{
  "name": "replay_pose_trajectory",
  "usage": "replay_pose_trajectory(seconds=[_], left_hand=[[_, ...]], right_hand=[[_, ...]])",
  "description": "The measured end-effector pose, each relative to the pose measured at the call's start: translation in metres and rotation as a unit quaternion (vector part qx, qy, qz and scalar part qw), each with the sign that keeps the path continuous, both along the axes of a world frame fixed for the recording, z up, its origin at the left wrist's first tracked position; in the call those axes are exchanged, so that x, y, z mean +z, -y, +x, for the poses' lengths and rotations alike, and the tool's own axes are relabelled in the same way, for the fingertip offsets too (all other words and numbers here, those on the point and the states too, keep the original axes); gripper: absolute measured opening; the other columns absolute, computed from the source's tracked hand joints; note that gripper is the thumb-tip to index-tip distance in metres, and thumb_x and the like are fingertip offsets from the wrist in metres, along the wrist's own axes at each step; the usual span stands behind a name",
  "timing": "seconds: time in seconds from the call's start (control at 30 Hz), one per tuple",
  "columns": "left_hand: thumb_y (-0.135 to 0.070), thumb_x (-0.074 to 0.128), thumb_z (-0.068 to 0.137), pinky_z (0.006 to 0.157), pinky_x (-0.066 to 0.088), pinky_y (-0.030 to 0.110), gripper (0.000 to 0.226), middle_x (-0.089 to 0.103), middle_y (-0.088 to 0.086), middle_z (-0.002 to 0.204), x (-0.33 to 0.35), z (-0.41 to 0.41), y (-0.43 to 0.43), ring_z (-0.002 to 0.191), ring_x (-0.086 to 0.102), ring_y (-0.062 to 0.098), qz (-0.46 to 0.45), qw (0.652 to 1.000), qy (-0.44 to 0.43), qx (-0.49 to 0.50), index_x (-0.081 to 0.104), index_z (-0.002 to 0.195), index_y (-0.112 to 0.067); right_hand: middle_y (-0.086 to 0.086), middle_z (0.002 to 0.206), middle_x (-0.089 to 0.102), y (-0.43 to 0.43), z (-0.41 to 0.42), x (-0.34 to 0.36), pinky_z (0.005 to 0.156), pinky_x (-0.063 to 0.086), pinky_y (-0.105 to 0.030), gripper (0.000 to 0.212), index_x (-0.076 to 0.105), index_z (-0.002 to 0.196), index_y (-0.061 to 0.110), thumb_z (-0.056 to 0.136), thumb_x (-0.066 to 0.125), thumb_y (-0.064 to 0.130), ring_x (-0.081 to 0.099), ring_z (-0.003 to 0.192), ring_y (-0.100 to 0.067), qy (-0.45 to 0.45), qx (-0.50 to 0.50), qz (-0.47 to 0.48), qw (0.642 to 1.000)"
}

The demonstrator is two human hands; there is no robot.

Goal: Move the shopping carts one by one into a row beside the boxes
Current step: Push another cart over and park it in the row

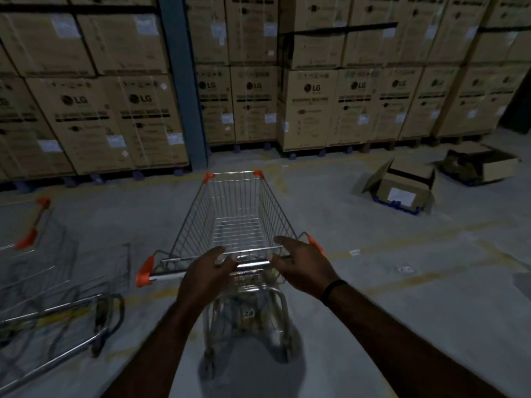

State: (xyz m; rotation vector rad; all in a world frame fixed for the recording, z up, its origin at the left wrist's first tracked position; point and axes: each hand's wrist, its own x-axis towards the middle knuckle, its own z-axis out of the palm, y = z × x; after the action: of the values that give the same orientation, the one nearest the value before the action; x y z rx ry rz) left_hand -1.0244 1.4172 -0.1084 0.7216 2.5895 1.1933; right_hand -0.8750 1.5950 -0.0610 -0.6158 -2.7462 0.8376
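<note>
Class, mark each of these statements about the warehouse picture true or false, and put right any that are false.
1. The basket of the shopping cart in front of the person is empty. True.
2. The dark wristband is on the left wrist. False: it is on the right wrist, just behind the right hand.
3. The left hand and the right hand are both at the cart's handle bar. True.
4. Only one cart is in view. False: a second cart stands at the left.
5. Two opened boxes lie on the floor at the right. True.
</note>
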Motion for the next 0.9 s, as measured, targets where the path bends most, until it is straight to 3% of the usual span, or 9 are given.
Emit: replay_pose_trajectory(seconds=[0.07,0.2,0.27,0.37,0.43,0.57,0.67,0.8,0.9], left_hand=[[-0.074,0.046,0.084,0.097,0.046,0.035,0.077,0.066,0.01,0.131,-0.014,-0.04,-0.002,0.117,0.062,0.027,-0.063,0.997,-0.036,-0.021,0.064,0.131,-0.016],[-0.083,0.017,0.081,0.076,0.05,0.033,0.072,0.068,-0.003,0.091,-0.046,-0.088,0.004,0.092,0.067,0.023,-0.199,0.974,-0.095,-0.052,0.063,0.087,-0.028],[-0.074,0.021,0.088,0.077,0.052,0.034,0.062,0.069,-0.004,0.094,-0.052,-0.091,0.002,0.092,0.068,0.022,-0.211,0.968,-0.123,-0.052,0.064,0.092,-0.03],[-0.056,0.032,0.099,0.092,0.05,0.037,0.045,0.063,-0.001,0.128,-0.046,-0.089,-0.009,0.115,0.063,0.023,-0.242,0.955,-0.165,-0.04,0.063,0.12,-0.031],[-0.048,0.035,0.101,0.098,0.051,0.041,0.044,0.055,-0.002,0.145,-0.044,-0.09,-0.013,0.127,0.058,0.022,-0.297,0.936,-0.183,-0.036,0.06,0.133,-0.03],[-0.037,0.058,0.076,0.044,0.057,0.05,0.028,0.076,0.009,0.094,-0.043,-0.091,-0.017,0.083,0.076,0.029,-0.311,0.918,-0.222,-0.107,0.078,0.082,-0.02],[-0.029,0.052,0.086,0.06,0.061,0.05,0.026,0.073,0.008,0.105,-0.037,-0.078,-0.03,0.091,0.074,0.028,-0.351,0.919,-0.152,-0.095,0.072,0.098,-0.019],[-0.03,0.041,0.08,0.045,0.056,0.055,0.031,0.074,0.012,0.091,-0.071,-0.068,-0.031,0.085,0.075,0.034,-0.376,0.903,-0.186,-0.097,0.066,0.095,-0.02],[-0.029,0.041,0.079,0.039,0.055,0.046,0.036,0.076,0.003,0.08,-0.051,-0.033,-0.045,0.076,0.076,0.025,-0.41,0.888,-0.184,-0.096,0.076,0.085,-0.023]], right_hand=[[0.004,0.151,0.049,-0.011,-0.035,-0.011,0.105,0.022,-0.015,0.057,0.048,0.147,0.02,0.098,0.055,0.047,0.047,0.137,-0.014,0.019,0.004,0.025,0.999],[-0.003,0.156,0.042,-0.024,-0.081,-0.045,0.118,0.03,-0.037,0.06,0.039,0.153,0.02,0.1,0.049,0.048,0.038,0.144,-0.023,0.102,0.037,0.035,0.994],[-0.002,0.153,0.043,-0.028,-0.098,-0.06,0.116,0.032,-0.042,0.059,0.038,0.151,0.024,0.1,0.041,0.054,0.037,0.142,-0.023,0.156,0.052,0.055,0.985],[-0.004,0.14,0.053,-0.029,-0.113,-0.074,0.108,0.037,-0.046,0.075,0.044,0.142,0.025,0.089,0.01,0.065,0.047,0.131,-0.027,0.19,0.047,0.108,0.975],[-0.007,0.14,0.053,-0.03,-0.116,-0.079,0.106,0.038,-0.047,0.078,0.045,0.142,0.023,0.087,0.008,0.063,0.047,0.129,-0.029,0.194,0.042,0.116,0.973],[-0.008,0.137,0.055,-0.042,-0.119,-0.082,0.103,0.043,-0.047,0.058,0.051,0.136,0.022,0.098,0.027,0.059,0.051,0.125,-0.03,0.204,0.062,0.105,0.971],[-0.006,0.134,0.057,-0.056,-0.114,-0.084,0.1,0.046,-0.046,0.057,0.054,0.133,0.025,0.098,0.027,0.061,0.052,0.123,-0.029,0.196,0.08,0.097,0.972],[-0.004,0.139,0.054,-0.077,-0.103,-0.092,0.103,0.044,-0.047,0.066,0.051,0.137,0.026,0.095,0.018,0.064,0.047,0.133,-0.031,0.192,0.105,0.097,0.971],[-0.006,0.123,0.059,-0.088,-0.088,-0.097,0.091,0.05,-0.043,0.074,0.061,0.121,0.023,0.091,0.008,0.065,0.056,0.118,-0.03,0.152,0.132,0.136,0.97]])
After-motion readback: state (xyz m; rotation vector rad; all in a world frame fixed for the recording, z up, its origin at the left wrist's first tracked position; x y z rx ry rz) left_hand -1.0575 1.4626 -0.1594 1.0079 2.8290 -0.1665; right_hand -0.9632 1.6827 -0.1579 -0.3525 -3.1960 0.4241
